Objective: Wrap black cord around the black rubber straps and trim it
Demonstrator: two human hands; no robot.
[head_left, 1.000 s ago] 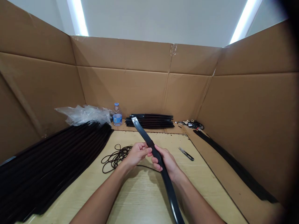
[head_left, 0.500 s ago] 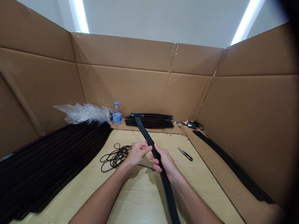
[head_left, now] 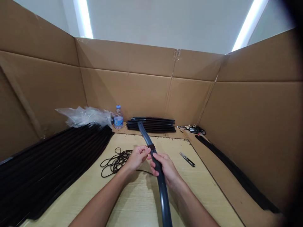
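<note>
The right hand [head_left: 165,168] had its fingers wrapped closely around a dark strip [head_left: 162,189], held above the table [head_left: 201,192], while the left hand [head_left: 137,157] pinched a brown band [head_left: 151,146] on it, a narrow, close grip well suited to steadying the strip.

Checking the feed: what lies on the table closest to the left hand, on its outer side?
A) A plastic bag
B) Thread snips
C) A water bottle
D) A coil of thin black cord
D: the coil of thin black cord lies on the tabletop directly beside the left hand, while the snips sit beyond the right hand.
</note>
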